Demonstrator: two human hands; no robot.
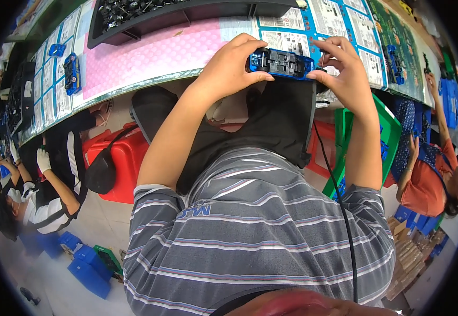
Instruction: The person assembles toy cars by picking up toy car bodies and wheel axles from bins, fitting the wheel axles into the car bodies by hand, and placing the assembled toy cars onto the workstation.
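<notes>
A blue toy car body [281, 63] with a black underside is held between both hands just off the near edge of the workbench. My left hand [229, 68] grips its left end, thumb underneath. At the right end, my right hand [345, 71] pinches it with fingers over the top. The car is turned underside up toward me. Below it lies my dark lap and striped grey shirt.
A pink mat [150, 52] covers the bench, with a black tray of small dark parts [187, 16] behind it. More blue cars [72, 72] lie at the left. Red bin [123, 158] and green crate [387, 131] flank my legs. Seated workers at left [39, 200] and right [429, 179].
</notes>
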